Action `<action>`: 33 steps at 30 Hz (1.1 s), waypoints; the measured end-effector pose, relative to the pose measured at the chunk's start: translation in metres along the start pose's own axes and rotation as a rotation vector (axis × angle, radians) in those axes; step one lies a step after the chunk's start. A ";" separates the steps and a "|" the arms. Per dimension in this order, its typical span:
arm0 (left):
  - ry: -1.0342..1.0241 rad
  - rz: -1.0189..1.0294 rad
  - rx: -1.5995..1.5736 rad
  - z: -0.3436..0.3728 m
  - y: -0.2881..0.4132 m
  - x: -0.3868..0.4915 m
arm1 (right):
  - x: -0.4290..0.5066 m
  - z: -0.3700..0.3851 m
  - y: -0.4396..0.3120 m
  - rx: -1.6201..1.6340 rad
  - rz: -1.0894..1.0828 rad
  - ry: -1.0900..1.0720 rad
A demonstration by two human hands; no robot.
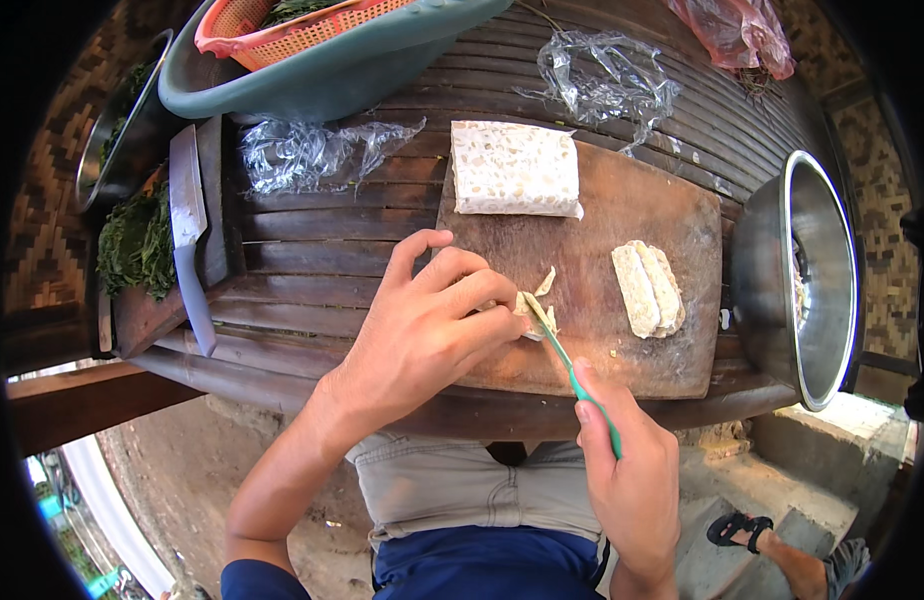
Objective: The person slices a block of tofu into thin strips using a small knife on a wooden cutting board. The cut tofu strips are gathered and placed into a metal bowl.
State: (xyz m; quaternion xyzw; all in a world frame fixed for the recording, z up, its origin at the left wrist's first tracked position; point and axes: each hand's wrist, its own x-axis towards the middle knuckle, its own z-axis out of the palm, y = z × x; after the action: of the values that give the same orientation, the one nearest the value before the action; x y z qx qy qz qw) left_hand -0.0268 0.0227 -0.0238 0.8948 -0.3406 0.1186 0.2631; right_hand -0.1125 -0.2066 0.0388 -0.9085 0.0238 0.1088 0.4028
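My right hand point(633, 469) grips the green handle of a small knife point(563, 352). Its blade lies against a piece of tempeh point(530, 309) on a wooden cutting board point(657, 187). With bent fingers, my left hand point(439, 315) holds that piece from the left; most of it is hidden under the fingertips. Thin cut slivers point(546, 281) lie beside the blade. To the right on the board, a few tempeh slices point(646, 289) lean together. A large block of tempeh point(514, 169) rests at the board's far left corner.
A steel bowl point(762, 277) stands at the right. Left are a large knife point(189, 210) and leafy greens point(139, 244). A green basin point(342, 79) holds an orange basket point(304, 37). Crumpled clear plastic point(608, 79) lies behind the board. A person's sandalled foot point(739, 531) shows at lower right.
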 end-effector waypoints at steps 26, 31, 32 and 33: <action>-0.023 0.037 -0.024 -0.004 -0.002 -0.001 | 0.005 0.002 -0.006 0.063 0.014 -0.003; -0.042 0.035 -0.002 -0.004 -0.003 -0.002 | 0.005 -0.001 -0.006 -0.066 0.057 -0.074; -0.053 0.038 0.005 -0.005 -0.004 -0.002 | 0.003 -0.002 -0.005 -0.094 0.052 -0.073; -0.058 0.042 0.011 -0.005 -0.004 -0.002 | -0.001 -0.004 -0.005 -0.076 0.016 -0.037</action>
State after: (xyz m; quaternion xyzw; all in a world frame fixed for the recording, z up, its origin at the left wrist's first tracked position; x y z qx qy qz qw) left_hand -0.0255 0.0295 -0.0216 0.8920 -0.3659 0.1002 0.2455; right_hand -0.1125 -0.2066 0.0451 -0.9208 0.0195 0.1294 0.3675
